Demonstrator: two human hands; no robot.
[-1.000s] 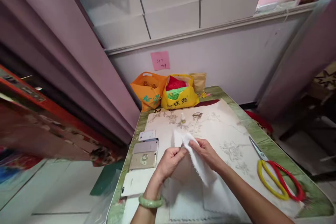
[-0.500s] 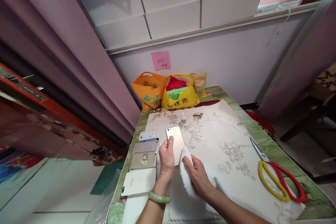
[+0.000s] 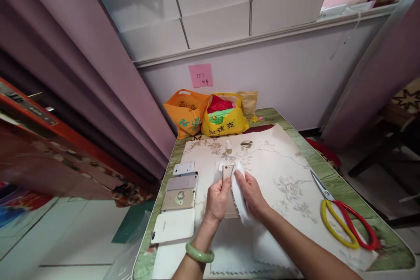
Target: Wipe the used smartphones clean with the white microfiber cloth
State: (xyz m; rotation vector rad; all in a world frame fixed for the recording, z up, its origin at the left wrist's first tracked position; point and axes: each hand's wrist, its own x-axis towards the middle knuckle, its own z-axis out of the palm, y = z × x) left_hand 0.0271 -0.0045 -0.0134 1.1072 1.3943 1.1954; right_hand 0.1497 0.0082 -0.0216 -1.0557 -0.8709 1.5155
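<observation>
My left hand (image 3: 217, 201) is closed around a gold smartphone (image 3: 231, 211), its camera end pointing away from me and its back partly showing. My right hand (image 3: 251, 192) pinches a white cloth (image 3: 241, 205) along the phone's right edge; the cloth's lower part hangs down beside the phone. Left of my hands lie several other phones: a white one (image 3: 173, 226) nearest me, a gold one with a round ring holder (image 3: 179, 199), a greyish-purple one (image 3: 182, 182) and a small white one (image 3: 183, 168).
A small bottle (image 3: 229, 147) and folded glasses (image 3: 246, 143) sit beyond my hands on the flower-patterned sheet (image 3: 275, 162). Scissors with red and yellow handles (image 3: 339, 214) lie at the right. An orange bag (image 3: 185, 113) and a yellow bag (image 3: 226, 122) stand against the wall.
The phone has moved right and turned more edge-on. My right hand has brought the cloth up and forward along the phone's right edge.
</observation>
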